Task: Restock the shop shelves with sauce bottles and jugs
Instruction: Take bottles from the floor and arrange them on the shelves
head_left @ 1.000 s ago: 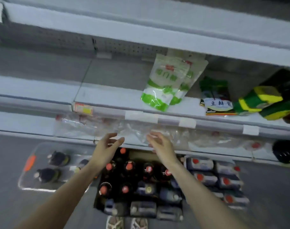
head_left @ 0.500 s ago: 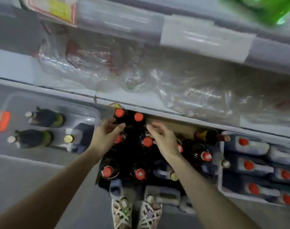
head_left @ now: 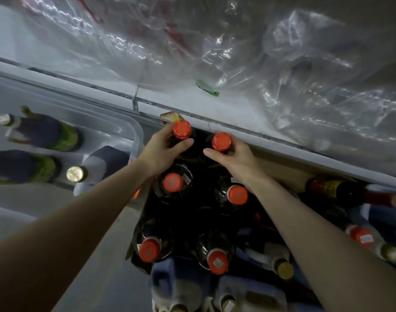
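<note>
Grey floor (head_left: 116, 255) under a white shelf edge (head_left: 192, 102) carries a brown cardboard box (head_left: 280, 170) of dark glass sauce bottles (head_left: 172, 182) with orange caps. All stand upright, caps pointing up. At the box's far edge, the left hand (head_left: 161, 152) curls round the far-left bottle (head_left: 182, 129) and the right hand (head_left: 235, 158) round the far-right bottle (head_left: 221, 141). Labels are too blurry to read.

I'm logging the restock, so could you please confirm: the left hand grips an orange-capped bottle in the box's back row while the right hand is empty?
Not quite. The left hand does grip an orange-capped bottle in the back row, but the right hand is not empty: it grips the neighbouring bottle, as the head view shows.
</note>
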A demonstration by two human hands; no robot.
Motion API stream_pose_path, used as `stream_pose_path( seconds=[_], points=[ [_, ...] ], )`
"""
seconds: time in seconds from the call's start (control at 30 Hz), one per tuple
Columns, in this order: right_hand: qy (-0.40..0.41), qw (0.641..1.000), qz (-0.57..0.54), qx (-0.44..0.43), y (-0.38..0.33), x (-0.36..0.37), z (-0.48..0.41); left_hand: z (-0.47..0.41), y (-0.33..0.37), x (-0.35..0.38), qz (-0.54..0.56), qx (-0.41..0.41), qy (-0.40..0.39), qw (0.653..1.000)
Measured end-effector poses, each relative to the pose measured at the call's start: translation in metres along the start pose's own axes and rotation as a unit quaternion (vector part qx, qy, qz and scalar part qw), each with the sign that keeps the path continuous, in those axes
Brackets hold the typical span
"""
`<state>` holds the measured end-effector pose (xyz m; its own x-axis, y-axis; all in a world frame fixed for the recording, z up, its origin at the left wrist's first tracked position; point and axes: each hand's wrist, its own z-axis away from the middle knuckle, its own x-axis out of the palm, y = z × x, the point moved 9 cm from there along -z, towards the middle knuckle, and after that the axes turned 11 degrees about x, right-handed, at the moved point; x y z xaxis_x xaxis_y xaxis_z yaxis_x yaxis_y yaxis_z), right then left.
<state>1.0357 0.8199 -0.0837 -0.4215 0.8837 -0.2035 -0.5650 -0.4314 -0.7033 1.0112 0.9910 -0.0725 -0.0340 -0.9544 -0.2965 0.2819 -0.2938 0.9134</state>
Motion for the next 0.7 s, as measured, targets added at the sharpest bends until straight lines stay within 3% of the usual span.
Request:
stream_pose_path(
  seconds=[0.2,0.43,0.7],
  points=[
    [-0.017,0.998,0.049,-0.024,0.006,0.007,-0.011,-0.011,-0.01,0.005,-0.053,0.031,-0.027,0.998],
    [0.002,0.996,0.073,-0.046,-0.012,-0.004,-0.002,-0.006,-0.008,-0.009,-0.045,0.038,0.001,0.998],
    [0.006,0.996,0.058,-0.07,-0.092,-0.023,0.08,0.026,0.095,-0.047,-0.011,0.077,0.028,0.997]
  ],
)
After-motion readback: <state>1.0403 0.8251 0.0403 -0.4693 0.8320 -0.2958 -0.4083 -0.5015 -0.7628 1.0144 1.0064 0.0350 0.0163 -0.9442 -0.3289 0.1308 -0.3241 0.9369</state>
